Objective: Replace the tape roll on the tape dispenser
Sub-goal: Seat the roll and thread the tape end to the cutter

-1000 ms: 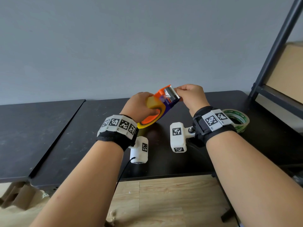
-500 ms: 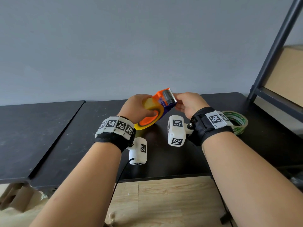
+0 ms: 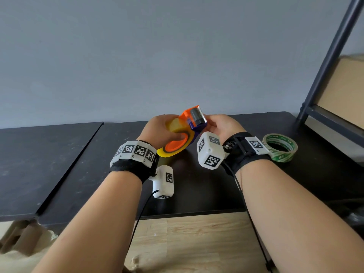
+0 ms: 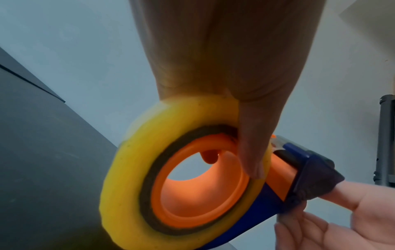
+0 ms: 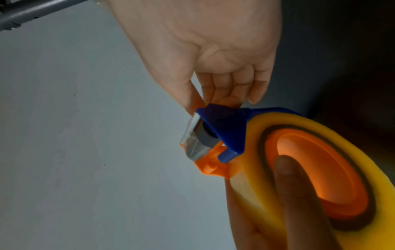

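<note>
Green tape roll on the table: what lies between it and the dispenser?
In the head view, the right hand and its wrist strap sit between green roll and dispenser.

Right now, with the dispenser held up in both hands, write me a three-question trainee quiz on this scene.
1. True or false: the yellow tape roll sits on the orange hub of the tape dispenser.
2. Which hand pinches the dispenser's cutter end? A. left hand B. right hand
3. Fill in: the green-printed tape roll lies on the black ____.

Key
1. True.
2. B; the left hand's grip is on the yellow roll.
3. Table, to the right of the right wrist.
</note>
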